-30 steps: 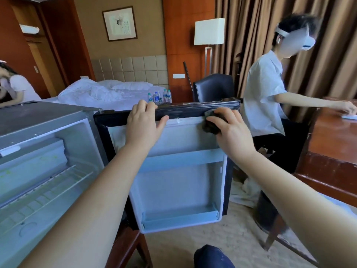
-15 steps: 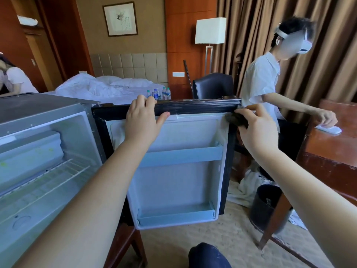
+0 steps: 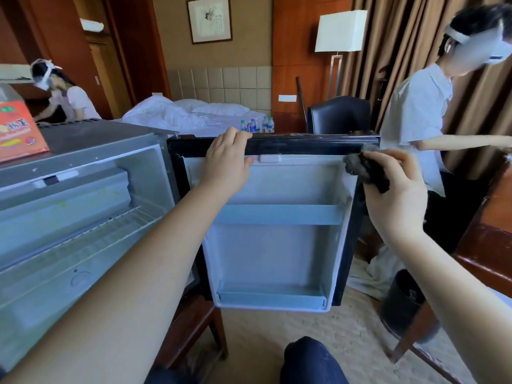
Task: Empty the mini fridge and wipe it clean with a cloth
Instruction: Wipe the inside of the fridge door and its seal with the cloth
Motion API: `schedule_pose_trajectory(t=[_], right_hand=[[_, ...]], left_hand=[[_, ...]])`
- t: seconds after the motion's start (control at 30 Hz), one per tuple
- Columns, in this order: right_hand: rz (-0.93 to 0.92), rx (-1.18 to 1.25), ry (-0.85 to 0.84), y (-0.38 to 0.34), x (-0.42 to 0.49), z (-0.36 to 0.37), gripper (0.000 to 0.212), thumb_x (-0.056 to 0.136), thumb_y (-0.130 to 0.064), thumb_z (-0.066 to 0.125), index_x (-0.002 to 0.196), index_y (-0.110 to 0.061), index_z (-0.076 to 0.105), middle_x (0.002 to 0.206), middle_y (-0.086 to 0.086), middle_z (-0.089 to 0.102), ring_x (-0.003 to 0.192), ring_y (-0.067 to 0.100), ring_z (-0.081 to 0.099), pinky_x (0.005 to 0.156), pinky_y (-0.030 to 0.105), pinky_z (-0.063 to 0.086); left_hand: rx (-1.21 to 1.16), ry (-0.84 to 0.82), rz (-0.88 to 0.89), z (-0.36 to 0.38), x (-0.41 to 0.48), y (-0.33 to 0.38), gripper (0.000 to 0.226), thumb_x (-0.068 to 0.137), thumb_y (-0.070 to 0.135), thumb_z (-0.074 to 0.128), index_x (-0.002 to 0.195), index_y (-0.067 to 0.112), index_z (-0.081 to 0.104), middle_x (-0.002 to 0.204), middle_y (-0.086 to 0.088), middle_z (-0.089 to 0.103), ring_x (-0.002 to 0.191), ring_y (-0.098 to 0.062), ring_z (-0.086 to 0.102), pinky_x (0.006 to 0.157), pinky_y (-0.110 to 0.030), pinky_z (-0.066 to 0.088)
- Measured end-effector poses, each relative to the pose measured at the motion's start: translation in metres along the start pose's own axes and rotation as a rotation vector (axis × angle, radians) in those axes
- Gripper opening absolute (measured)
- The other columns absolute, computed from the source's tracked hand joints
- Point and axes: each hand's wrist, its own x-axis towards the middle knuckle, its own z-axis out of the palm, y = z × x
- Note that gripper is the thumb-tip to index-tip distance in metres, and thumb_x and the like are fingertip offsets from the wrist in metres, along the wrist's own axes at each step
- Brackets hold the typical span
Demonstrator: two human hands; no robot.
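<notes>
- Far left, an orange box (image 3: 19,128) sits on top of the mini fridge (image 3: 91,146), right at the left edge of the picture.
- The mini fridge stands open on the left. Inside you can see a white wire shelf (image 3: 83,234), plus a few yellow-green smudges (image 3: 110,193) on the panel above it.
- Its door (image 3: 277,253) is swung wide with the inner side facing the camera. It has two pale blue door racks (image 3: 279,214), one mid-height and one at the bottom.
- The left hand (image 3: 225,159) grips the door's top edge toward its left end, fingers hooked over the far side and thumb on the near side.
- Way back there's a bed (image 3: 180,115), with some water bottles (image 3: 256,125) poking up just above the door's top edge.
- The right hand (image 3: 396,187) is curled around a dark cloth (image 3: 363,169), which sits right at the door's top right corner.
- Lower right, a black bin (image 3: 401,297) stands on the carpet (image 3: 277,328) beside a wooden worktop (image 3: 496,236).
- Far right, a person in a white shirt (image 3: 412,120) stands by the curtains (image 3: 410,51), one arm stretched out to the right.
</notes>
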Motion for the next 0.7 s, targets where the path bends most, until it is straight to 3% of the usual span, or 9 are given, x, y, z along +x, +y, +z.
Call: schedule_pose_trajectory(t=[0.07, 0.17, 0.23, 0.4, 0.53, 0.63, 0.7], right_hand=[[-0.106, 0.081, -0.04, -0.025, -0.006, 0.007, 0.044, 0.072, 0.007, 0.067, 0.113, -0.007, 0.065, 0.117, 0.011, 0.055, 0.105, 0.026, 0.056, 0.085, 0.023, 0.043], [-0.232, 0.073, -0.366, -0.05, -0.041, 0.042, 0.053, 0.063, 0.012, 0.067, 0.112, -0.009, 0.064, 0.122, 0.009, 0.053, 0.106, 0.035, 0.056, 0.078, 0.038, 0.053], [-0.232, 0.027, -0.482, -0.056, -0.058, 0.062, 0.054, 0.062, 0.014, 0.063, 0.111, -0.008, 0.062, 0.119, 0.012, 0.057, 0.099, 0.04, 0.056, 0.074, 0.045, 0.053], [-0.069, -0.022, -0.502, -0.059, -0.046, 0.073, 0.05, 0.069, 0.015, 0.052, 0.113, -0.006, 0.062, 0.104, 0.02, 0.062, 0.092, 0.041, 0.054, 0.073, 0.041, 0.042], [-0.017, -0.078, -0.619, -0.056, -0.034, 0.081, 0.046, 0.078, 0.012, 0.051, 0.12, -0.007, 0.057, 0.109, 0.021, 0.058, 0.103, 0.039, 0.049, 0.073, 0.038, 0.037], [-0.001, -0.079, -0.489, -0.061, -0.037, 0.077, 0.047, 0.073, 0.015, 0.052, 0.114, -0.005, 0.061, 0.113, 0.022, 0.058, 0.102, 0.04, 0.048, 0.076, 0.043, 0.043], [-0.14, 0.038, -0.399, -0.09, -0.058, 0.082, 0.046, 0.068, 0.015, 0.057, 0.109, -0.004, 0.064, 0.115, 0.018, 0.06, 0.101, 0.038, 0.049, 0.075, 0.042, 0.045]], left_hand=[[0.023, -0.042, 0.002, -0.003, -0.003, 0.0, 0.051, 0.095, 0.016, 0.056, 0.143, 0.011, 0.04, 0.135, -0.008, 0.044, 0.127, -0.028, 0.041, 0.113, -0.034, 0.023], [0.054, -0.154, 0.013, -0.008, -0.014, 0.002, 0.068, 0.094, 0.012, 0.054, 0.153, 0.015, 0.021, 0.157, -0.002, 0.024, 0.147, -0.021, 0.017, 0.12, -0.037, 0.006], [0.033, -0.167, 0.006, -0.013, -0.031, -0.002, 0.071, 0.095, 0.012, 0.053, 0.154, 0.015, 0.016, 0.163, 0.001, 0.011, 0.15, -0.017, 0.005, 0.12, -0.036, 0.003], [0.03, -0.231, -0.068, -0.024, -0.113, -0.035, 0.051, 0.094, 0.009, 0.052, 0.144, 0.009, 0.041, 0.156, -0.005, 0.033, 0.147, -0.022, 0.022, 0.117, -0.032, 0.01], [0.029, -0.303, -0.271, -0.042, -0.189, -0.062, 0.032, 0.097, 0.014, 0.049, 0.127, 0.011, 0.059, 0.131, -0.005, 0.059, 0.122, -0.024, 0.052, 0.099, -0.033, 0.039], [0.035, -0.341, -0.373, -0.051, -0.223, -0.077, 0.024, 0.097, 0.017, 0.049, 0.113, 0.014, 0.066, 0.111, -0.002, 0.066, 0.102, -0.023, 0.061, 0.084, -0.033, 0.048], [0.042, -0.362, -0.473, -0.06, -0.249, -0.095, 0.022, 0.096, 0.018, 0.05, 0.106, 0.013, 0.068, 0.104, -0.002, 0.068, 0.094, -0.024, 0.062, 0.079, -0.034, 0.05]])
